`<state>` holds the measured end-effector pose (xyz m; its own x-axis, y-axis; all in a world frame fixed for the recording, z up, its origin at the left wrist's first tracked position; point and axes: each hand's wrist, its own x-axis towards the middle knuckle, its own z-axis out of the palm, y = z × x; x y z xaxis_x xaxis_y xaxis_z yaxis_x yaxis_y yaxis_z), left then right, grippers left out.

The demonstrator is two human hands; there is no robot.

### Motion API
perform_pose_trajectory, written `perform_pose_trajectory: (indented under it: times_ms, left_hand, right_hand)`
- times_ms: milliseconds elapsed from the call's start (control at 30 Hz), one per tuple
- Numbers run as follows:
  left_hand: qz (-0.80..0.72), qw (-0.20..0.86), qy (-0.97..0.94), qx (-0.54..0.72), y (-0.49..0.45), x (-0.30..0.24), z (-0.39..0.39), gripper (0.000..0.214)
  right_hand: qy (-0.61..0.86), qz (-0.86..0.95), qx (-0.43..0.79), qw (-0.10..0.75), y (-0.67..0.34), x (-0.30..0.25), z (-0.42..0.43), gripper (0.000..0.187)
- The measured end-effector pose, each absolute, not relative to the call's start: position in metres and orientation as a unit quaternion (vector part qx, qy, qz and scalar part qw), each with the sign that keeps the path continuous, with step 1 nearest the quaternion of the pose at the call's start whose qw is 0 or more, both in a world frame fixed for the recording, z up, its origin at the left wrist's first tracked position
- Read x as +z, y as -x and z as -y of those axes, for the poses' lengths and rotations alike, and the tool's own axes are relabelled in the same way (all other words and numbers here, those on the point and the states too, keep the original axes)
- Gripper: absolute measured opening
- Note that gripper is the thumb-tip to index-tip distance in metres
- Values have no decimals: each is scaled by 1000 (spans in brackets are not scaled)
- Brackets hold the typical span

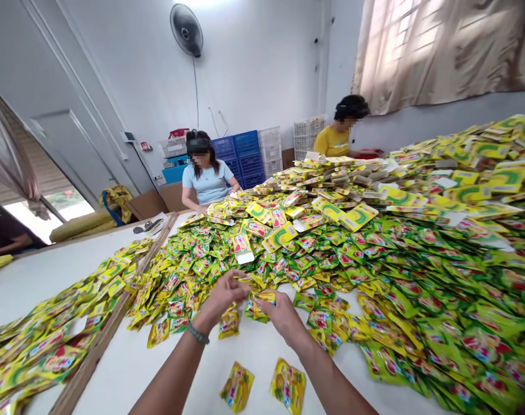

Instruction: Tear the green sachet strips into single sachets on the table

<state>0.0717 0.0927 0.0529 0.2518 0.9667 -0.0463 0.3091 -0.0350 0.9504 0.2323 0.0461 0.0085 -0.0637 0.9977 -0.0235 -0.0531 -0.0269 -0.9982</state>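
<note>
My right hand (282, 317) pinches a small yellow sachet (267, 296) between thumb and fingers, just above the near edge of the heap. Close by on the left, my left hand (224, 297) has its fingers curved and apart, slightly blurred, with no item visible in it. Under the hands lie green and yellow sachets, among them a yellow one (229, 324) below my left hand. Nearer to me, two yellow sachets rest side by side on the white table: the left one (237, 387) and the right one (288, 385).
A big heap of green sachets (418, 276) covers the right side, with flat yellow boxes (360, 216) on top. A wooden strip (111, 328) divides off more yellow boxes (59, 346) at left. Across the table sit a person in light blue (208, 181) and another in yellow (334, 138).
</note>
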Motion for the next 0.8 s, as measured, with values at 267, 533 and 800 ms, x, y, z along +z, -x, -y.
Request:
perform_pose_trajectory:
  times_ms: [267,533,800]
  left_hand:
    - [-566,-18,-803,186,-82,93,-190,77]
    - [-644,35,-716,267,-109,104,-208,28]
    - [-665,186,-611,386,-160,91,-249,32]
  right_hand:
    - [529,487,460,521,-227,2,-53,28]
    - [571,476,417,522,-226,4,-54,29]
    - [533,488,455,521,-220,1,-50,24]
